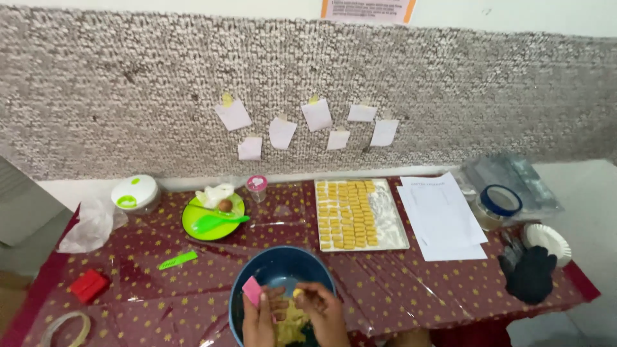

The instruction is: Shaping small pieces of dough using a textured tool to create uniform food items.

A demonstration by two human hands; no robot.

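Both hands sit over the blue bowl; left hand holds a pink scraper; right hand pinches yellow dough, lump just below.

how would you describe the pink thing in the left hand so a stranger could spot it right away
Start at the dark blue bowl at the near edge of the red, star-patterned table, where both hands work over yellow dough. The left hand holds a small flat pink scraper at the bowl's left rim. It is the only pink thing at the bowl.

Maroon gold-starred tablecloth, blue bowl, pink scraper, green plate.
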